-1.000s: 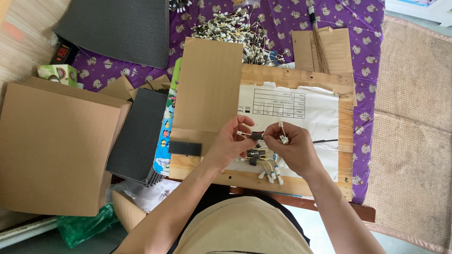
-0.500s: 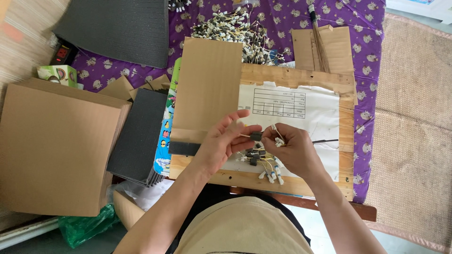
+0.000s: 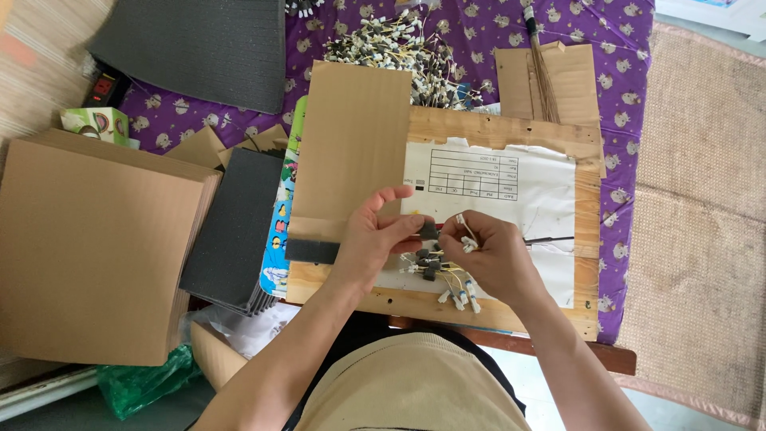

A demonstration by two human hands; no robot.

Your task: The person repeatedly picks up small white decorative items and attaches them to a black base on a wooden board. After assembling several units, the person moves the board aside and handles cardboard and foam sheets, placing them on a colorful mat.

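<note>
- Over a pale wooden board (image 3: pixel 511 128) with a white printed sheet (image 3: pixel 519 191) on it, both hands meet.
- Left hand (image 3: pixel 375 243) pinches a small black block-shaped part (image 3: pixel 428 231) between thumb and fingertips; half a second ago those fingers were spread wider, so the part now looks secured.
- Right hand (image 3: pixel 491 255), touching the left, is closed on thin yellow wires with white tips (image 3: pixel 463 227).
- Just below the grip lies a loose bundle of similar wired parts (image 3: pixel 443 275).
- Left of the grip: a black foam strip (image 3: pixel 313 251), a tall brown cardboard sheet (image 3: pixel 351 144).
- Beyond, a heap of wired parts (image 3: pixel 407 52). Nothing blocks the hands.
</note>
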